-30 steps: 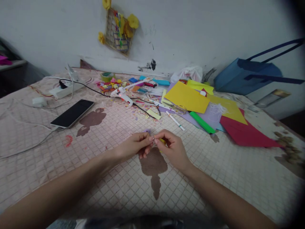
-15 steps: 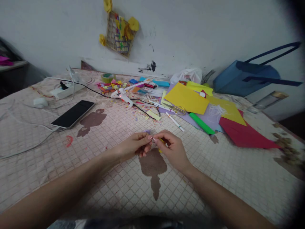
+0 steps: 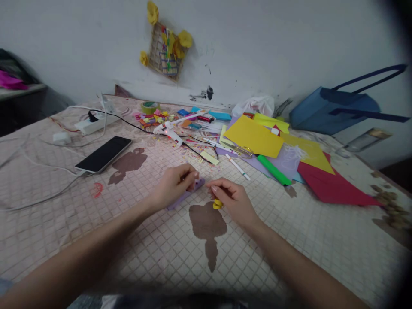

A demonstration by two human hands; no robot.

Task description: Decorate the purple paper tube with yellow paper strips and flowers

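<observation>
Drawn apart, left hand point(image 3: 175, 185) grips a purple strip point(image 3: 187, 194), right hand point(image 3: 230, 196) pinches a yellow coil point(image 3: 217, 204) beside a stain point(image 3: 207, 224).

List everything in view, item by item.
pale pink quilted bedspread: one, pink, underneath
black smartphone: one, black, left side
white power strip: one, white, back left
white hot glue gun: one, white, back centre
yellow paper sheet: one, yellow, right pile
red paper sheet: one, red, right pile
green marker: one, green, on pile
blue tote bag: one, blue, far right
purple foam strip: one, purple, under left hand
yellow paper coil: one, yellow, at right hand
left hand: one, on strip
right hand: one, fingers at coil
</observation>
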